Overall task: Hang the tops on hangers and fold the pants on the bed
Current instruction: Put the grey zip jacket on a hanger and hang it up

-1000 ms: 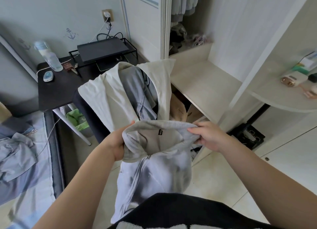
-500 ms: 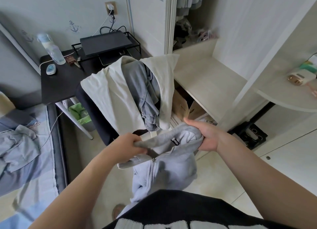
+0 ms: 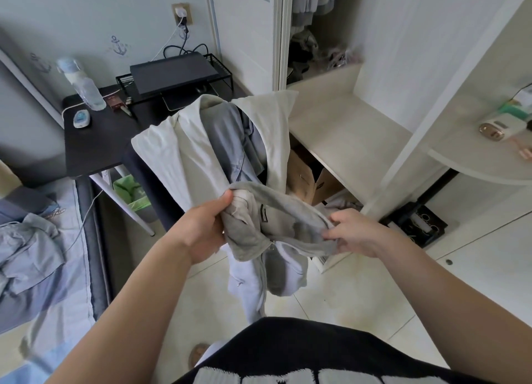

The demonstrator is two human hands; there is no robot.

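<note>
I hold a light grey zip hoodie (image 3: pixel 276 257) in front of me, its body hanging down toward the floor. My left hand (image 3: pixel 201 225) grips the left side of its collar. My right hand (image 3: pixel 349 234) pinches the right side of the collar, with the neck label showing between the two hands. Behind the hoodie, a cream top (image 3: pixel 184 156) and a blue-grey garment (image 3: pixel 227 141) hang over a dark chair back. On the bed (image 3: pixel 43 291) at the left lies a crumpled grey garment (image 3: pixel 31 251). No hanger shows.
A black desk (image 3: pixel 100 144) with a bottle (image 3: pixel 83 87) and a wire rack stands behind the chair. The open wardrobe (image 3: pixel 345 130) has a pale shelf, cardboard boxes below and clothes hanging above. A curved white shelf (image 3: pixel 475 165) juts out at right. The floor is pale tile.
The collar has been stretched out between my hands. My left hand rose slightly and my right hand slid lower along the collar edge. The hoodie's body hangs narrower.
</note>
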